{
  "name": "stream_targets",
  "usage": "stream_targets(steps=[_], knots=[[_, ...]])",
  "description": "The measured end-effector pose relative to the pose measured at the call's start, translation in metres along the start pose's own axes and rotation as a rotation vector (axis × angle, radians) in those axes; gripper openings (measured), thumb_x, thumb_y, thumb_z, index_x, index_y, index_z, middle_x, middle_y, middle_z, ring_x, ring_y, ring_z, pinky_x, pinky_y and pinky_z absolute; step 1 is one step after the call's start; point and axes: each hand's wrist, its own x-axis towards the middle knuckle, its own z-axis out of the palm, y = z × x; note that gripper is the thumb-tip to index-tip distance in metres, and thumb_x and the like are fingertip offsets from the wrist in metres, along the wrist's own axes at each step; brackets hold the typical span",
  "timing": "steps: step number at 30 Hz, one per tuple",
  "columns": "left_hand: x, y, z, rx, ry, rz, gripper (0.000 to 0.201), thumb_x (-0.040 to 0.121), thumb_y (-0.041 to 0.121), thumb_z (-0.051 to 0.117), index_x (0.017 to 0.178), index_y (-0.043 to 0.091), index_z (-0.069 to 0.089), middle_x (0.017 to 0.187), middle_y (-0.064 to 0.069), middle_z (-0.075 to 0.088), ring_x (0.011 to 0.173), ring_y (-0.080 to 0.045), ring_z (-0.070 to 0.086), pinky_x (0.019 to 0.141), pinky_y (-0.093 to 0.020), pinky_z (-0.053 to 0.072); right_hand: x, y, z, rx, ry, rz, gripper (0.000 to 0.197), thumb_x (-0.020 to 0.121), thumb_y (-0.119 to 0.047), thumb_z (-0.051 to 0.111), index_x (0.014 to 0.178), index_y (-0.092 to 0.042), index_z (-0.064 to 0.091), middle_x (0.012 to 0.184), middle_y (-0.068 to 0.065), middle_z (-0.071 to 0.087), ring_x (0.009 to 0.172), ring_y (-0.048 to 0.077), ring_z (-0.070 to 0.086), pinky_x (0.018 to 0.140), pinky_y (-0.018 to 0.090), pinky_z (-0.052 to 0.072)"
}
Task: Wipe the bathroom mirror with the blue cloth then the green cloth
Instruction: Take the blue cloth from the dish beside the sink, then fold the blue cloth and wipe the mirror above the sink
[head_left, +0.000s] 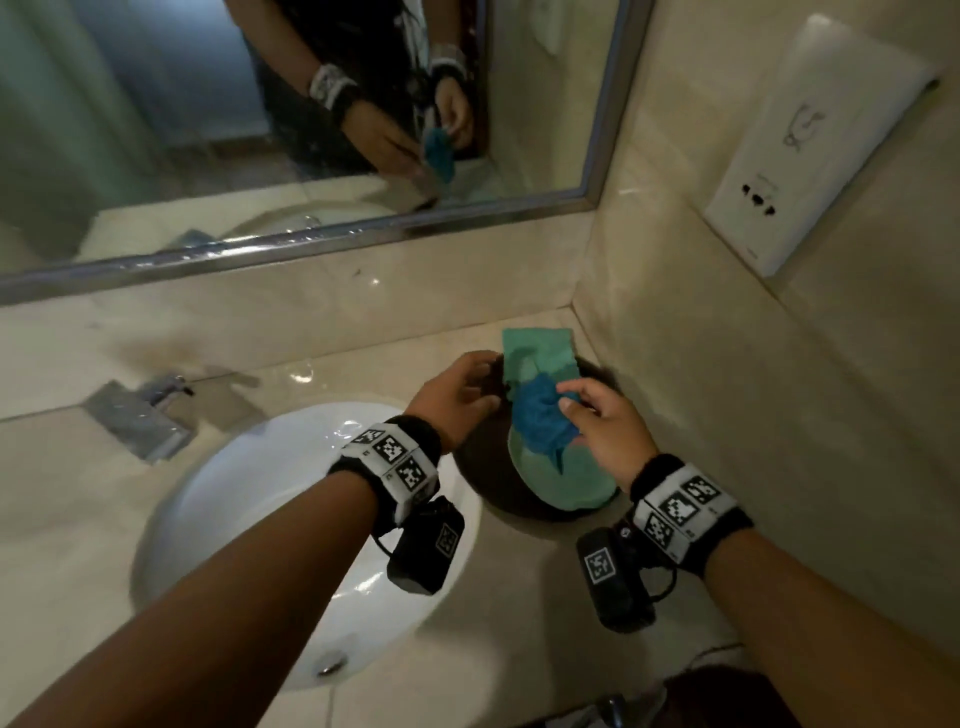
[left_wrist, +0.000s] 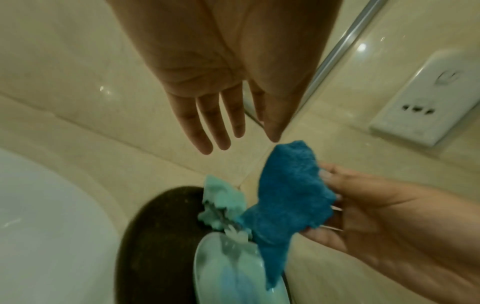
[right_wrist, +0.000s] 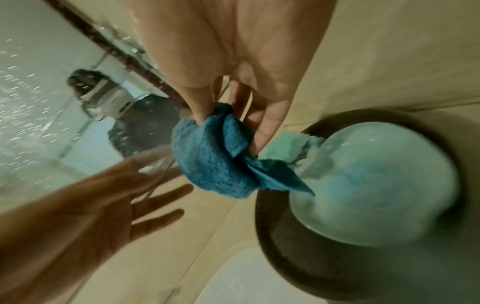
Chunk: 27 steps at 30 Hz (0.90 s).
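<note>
The left hand (head_left: 457, 395) is being held flat, fingers released and empty, at 9 o'clock of the cloths, probably ready to help. The blue cloth (head_left: 540, 415) is being pinched by the right hand (head_left: 602, 426) and lifted off the green cloth (head_left: 561, 473), likely since it's wiped with first; the mirror (head_left: 208, 114) is waiting at 12 o'clock.

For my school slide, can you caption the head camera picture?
Right hand pinches the crumpled blue cloth off the green cloth; open left hand waits.
</note>
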Motion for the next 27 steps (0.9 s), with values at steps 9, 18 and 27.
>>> stream_targets(steps=[9,18,27], knots=[[-0.072,0.022,-0.091,0.023,0.12,0.073,0.04,0.086,0.007,0.064,0.122,0.02,0.051,0.114,-0.002,0.056,0.092,-0.018,0.061,0.072,-0.019,0.055,-0.008,-0.087,0.091,-0.036,-0.39,-0.27,0.026,0.097,-0.004,0.042,0.093,-0.026,0.056,0.098,0.003,0.06,0.092,0.016,0.058,0.081,0.029,0.05],[-0.131,0.025,-0.201,0.112,0.381,0.147,0.021,0.081,0.018,0.072,0.093,0.019,0.055,0.094,-0.003,0.063,0.078,-0.013,0.059,0.065,-0.015,0.051,-0.037,-0.161,0.174,-0.28,-0.409,-0.531,0.029,0.08,-0.011,0.069,0.084,-0.035,0.054,0.09,-0.008,0.059,0.08,0.008,0.061,0.069,0.021,0.051],[-0.218,-0.005,-0.338,0.102,0.333,0.243,0.01,0.092,0.032,0.056,0.098,0.024,0.054,0.096,0.002,0.061,0.079,-0.015,0.065,0.071,-0.031,0.054,-0.074,-0.251,0.307,-0.374,-0.27,-0.743,0.039,0.089,-0.001,0.049,0.083,-0.038,0.041,0.096,0.008,0.056,0.082,0.025,0.063,0.06,0.041,0.058]])
